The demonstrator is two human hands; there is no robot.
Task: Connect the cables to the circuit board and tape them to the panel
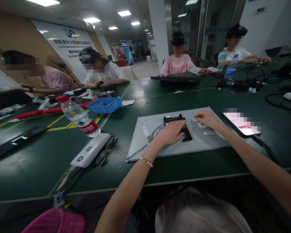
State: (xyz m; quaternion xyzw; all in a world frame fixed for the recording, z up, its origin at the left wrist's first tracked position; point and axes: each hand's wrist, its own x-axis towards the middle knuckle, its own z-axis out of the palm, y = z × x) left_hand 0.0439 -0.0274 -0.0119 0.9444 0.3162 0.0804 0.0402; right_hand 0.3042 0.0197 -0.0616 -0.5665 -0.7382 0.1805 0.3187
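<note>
A flat grey panel, like the back of a screen, lies in front of me on the table. Across the black plastic bracket at its middle, my left hand rests palm down with fingers stretched out. Grey cables run from under that hand to the panel's near left corner. My right hand is over the panel's right part, its fingers bent and pinched together. White printed labels are on the panel just below it. Whatever is between the right fingertips is hidden.
Left of the panel are a white power bank, glasses, a water bottle and a blue tray. A lit phone with a cable lies to the right. Several people sit around the green table.
</note>
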